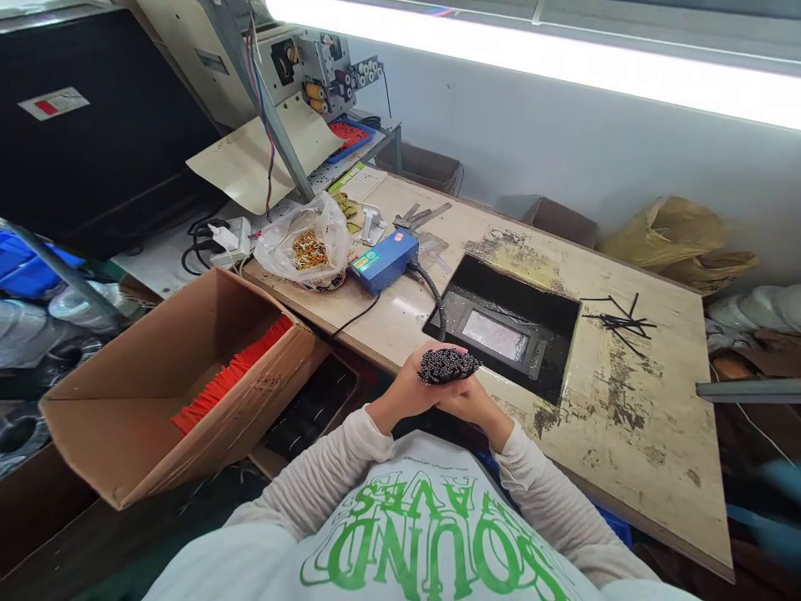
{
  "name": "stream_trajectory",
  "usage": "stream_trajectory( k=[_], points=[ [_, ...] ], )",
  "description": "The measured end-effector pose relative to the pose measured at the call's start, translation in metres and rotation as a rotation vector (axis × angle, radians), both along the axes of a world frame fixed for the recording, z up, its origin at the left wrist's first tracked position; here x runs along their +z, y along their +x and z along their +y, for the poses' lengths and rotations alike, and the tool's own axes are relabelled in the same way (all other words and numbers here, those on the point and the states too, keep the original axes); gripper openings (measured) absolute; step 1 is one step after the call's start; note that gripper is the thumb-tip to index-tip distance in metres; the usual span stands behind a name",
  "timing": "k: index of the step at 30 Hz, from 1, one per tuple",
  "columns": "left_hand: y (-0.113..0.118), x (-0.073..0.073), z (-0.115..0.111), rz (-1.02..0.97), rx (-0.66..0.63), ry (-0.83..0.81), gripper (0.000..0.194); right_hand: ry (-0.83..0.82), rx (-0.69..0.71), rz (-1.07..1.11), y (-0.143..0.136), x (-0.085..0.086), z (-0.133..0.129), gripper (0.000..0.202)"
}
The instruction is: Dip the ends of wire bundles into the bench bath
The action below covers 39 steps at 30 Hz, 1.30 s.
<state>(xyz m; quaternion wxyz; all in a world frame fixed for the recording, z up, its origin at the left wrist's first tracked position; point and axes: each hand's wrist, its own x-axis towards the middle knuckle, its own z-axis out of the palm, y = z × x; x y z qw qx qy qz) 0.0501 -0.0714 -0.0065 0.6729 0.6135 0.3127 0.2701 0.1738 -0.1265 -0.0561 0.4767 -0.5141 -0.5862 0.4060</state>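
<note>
- Worn pale worktable [626, 401], stained, with a rectangular cut-out [506, 321] just beyond the fingers; grey wall behind, bright light strip on top.
- Past the fingers to the left: blue box [383, 260] with a black cable, clear bag [306, 242] of small brass parts, a wire machine [313, 75] further back.
- Loose black wire pieces [617, 320] lie well off to the right of the fingers.
- Open cardboard box [181, 384] with red wire pieces sits left of the hands, below table edge.
- Bundle of black wires [447, 365]: short, tightly packed, cut ends face the camera, shiny tips.
- Left hand [410, 388] and right hand [472, 402] meet at the table's near edge, fingers curled closed around the bundle, clamping it from both sides.
</note>
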Motion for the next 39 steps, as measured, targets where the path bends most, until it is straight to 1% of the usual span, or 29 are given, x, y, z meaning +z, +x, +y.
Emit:
stream_trajectory(
  k=[3, 5, 10, 15, 20, 23, 25, 26, 27, 28, 30, 32, 33, 34, 36, 37, 39],
  points=[
    [0.001, 0.002, -0.001, 0.018, 0.011, 0.055, 0.043, -0.006, 0.013, -0.007, 0.001, 0.006, 0.001, 0.032],
    [0.002, 0.003, -0.001, 0.024, 0.017, 0.083, 0.042, -0.001, 0.012, -0.005, 0.002, 0.006, 0.001, 0.033],
    [0.005, 0.005, 0.001, 0.045, -0.004, 0.127, 0.044, 0.002, 0.01, 0.043, 0.003, -0.001, -0.001, 0.032],
    [0.007, 0.002, 0.004, 0.019, 0.011, 0.059, 0.051, -0.059, -0.023, 0.044, 0.005, -0.011, -0.001, 0.029],
    [0.007, -0.005, 0.005, 0.018, 0.033, 0.018, 0.046, -0.051, -0.009, 0.063, 0.006, -0.018, 0.0, 0.023],
    [0.007, -0.006, 0.006, 0.024, 0.051, 0.004, 0.043, -0.111, 0.02, 0.112, 0.005, -0.019, 0.0, 0.023],
    [0.007, -0.005, 0.008, 0.003, 0.086, -0.016, 0.046, -0.163, 0.012, 0.149, 0.005, -0.017, 0.001, 0.025],
    [0.007, -0.004, 0.01, -0.016, 0.098, -0.031, 0.051, -0.194, 0.005, 0.172, 0.005, -0.016, 0.002, 0.024],
    [0.006, -0.004, 0.013, -0.029, 0.087, -0.053, 0.059, -0.229, 0.016, 0.204, 0.005, -0.013, 0.004, 0.023],
    [0.004, -0.003, 0.017, -0.033, 0.045, -0.086, 0.067, -0.267, 0.051, 0.247, 0.005, -0.011, 0.005, 0.022],
    [0.001, -0.003, 0.026, -0.018, -0.125, -0.192, 0.08, -0.342, 0.177, 0.375, 0.004, -0.005, 0.008, 0.025],
    [-0.004, -0.006, 0.035, -0.014, -0.317, -0.326, 0.084, -0.392, 0.307, 0.547, 0.001, -0.001, 0.009, 0.032],
    [-0.006, -0.007, 0.039, -0.035, -0.374, -0.385, 0.084, -0.411, 0.356, 0.626, -0.001, 0.0, 0.01, 0.034],
    [-0.007, -0.009, 0.041, -0.066, -0.401, -0.433, 0.083, -0.429, 0.394, 0.694, -0.003, 0.0, 0.01, 0.036],
    [-0.009, -0.012, 0.043, -0.119, -0.392, -0.496, 0.08, -0.467, 0.445, 0.769, -0.004, -0.001, 0.009, 0.04],
    [-0.009, -0.013, 0.042, -0.127, -0.367, -0.516, 0.077, -0.479, 0.456, 0.761, -0.004, -0.002, 0.01, 0.041],
    [-0.008, -0.013, 0.038, -0.101, -0.288, -0.543, 0.069, -0.478, 0.454, 0.657, 0.001, -0.003, 0.011, 0.045]
  ],
)
